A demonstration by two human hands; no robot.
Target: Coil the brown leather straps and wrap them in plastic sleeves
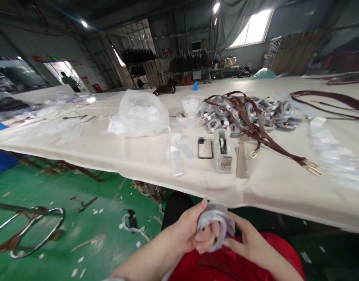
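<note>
A strap coiled into a ring and wrapped in clear plastic point(222, 218) is held over my lap, just in front of the table edge. My left hand point(189, 228) grips the coil from the left, its fingers curled through the middle. Around the right side of the coil my right hand point(245, 240) is closed, thumb below and fingers behind. Beyond, a tape dispenser point(223, 152) stands on the table point(138, 156). A pile of similar wrapped coils point(236, 113) lies behind it, with loose brown leather straps point(264, 134) across the top.
A white plastic bag point(141, 113) sits left of the pile, and flat clear sleeves point(334, 152) lie at right. A tan strip point(241, 160) is beside the dispenser. Metal hoops point(39, 234) and scraps are on the green floor point(103, 218). A person point(70, 81) stands far left.
</note>
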